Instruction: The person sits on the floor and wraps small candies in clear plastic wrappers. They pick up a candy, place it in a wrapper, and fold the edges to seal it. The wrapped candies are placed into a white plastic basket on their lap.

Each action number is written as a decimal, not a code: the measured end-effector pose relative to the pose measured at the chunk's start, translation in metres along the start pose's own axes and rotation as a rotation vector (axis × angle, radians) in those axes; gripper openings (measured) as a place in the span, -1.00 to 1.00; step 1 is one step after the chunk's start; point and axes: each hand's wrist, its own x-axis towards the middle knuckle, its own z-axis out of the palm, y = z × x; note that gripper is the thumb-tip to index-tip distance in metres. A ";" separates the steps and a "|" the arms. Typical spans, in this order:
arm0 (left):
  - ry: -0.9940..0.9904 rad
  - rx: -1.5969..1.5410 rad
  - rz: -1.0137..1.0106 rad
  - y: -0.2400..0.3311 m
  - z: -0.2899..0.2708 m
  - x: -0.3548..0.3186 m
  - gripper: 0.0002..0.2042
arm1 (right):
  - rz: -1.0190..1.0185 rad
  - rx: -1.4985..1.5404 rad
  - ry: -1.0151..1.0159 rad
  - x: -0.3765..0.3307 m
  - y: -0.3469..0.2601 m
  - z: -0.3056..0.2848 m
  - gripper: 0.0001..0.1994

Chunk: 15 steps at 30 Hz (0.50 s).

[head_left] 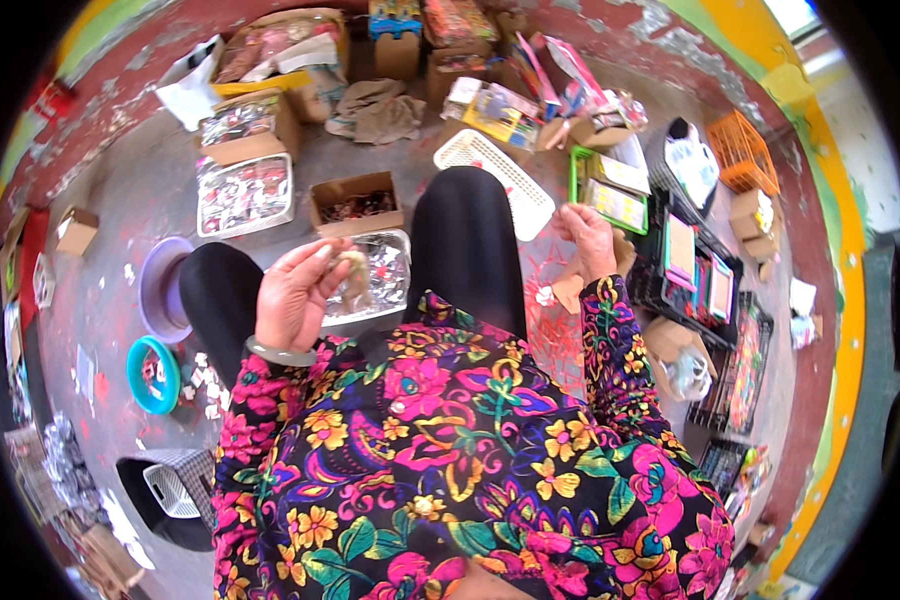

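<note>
Bright floral sleeves, black trousers point(467, 240), grey bangle point(278, 353).

white slatted tray point(497, 180) on the grey floor point(150, 190), cardboard box point(355, 201) just left of it, teal bowl point(153, 374) and purple basin point(162, 288) far left, orange wire basket point(742, 152) top right, black crate point(692, 268) of packets below that.
</note>
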 end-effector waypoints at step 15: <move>-0.013 -0.065 0.128 0.003 0.011 -0.014 -0.80 | 0.091 0.272 -0.806 -0.075 -0.121 0.212 -0.83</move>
